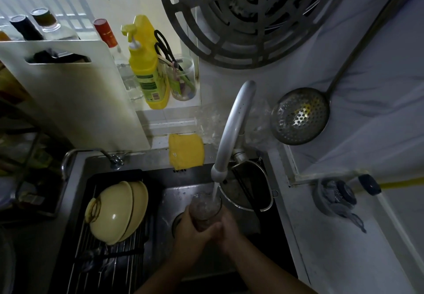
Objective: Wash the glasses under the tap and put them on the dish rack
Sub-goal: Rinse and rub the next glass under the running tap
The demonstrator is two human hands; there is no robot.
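Note:
A clear drinking glass [205,207] stands upright over the sink, its mouth under the running stream from the grey tap [231,130]. My left hand [190,234] wraps the glass's lower left side. My right hand [227,229] grips it from the lower right, and the fingers of both hands meet at its base. The dish rack [110,257], dark with metal wires, sits in the left half of the sink and holds two cream bowls [117,211] on their sides. Another clear glass [91,259] appears to lie on the rack's front part, dim and hard to make out.
A metal strainer basket [250,188] hangs at the sink's right, behind the tap. A yellow cloth [186,150] drapes over the back rim. A white cutting board [75,96], a yellow soap bottle [146,68] and a slotted ladle [299,115] stand behind. A scrubber holder [336,198] is on the right counter.

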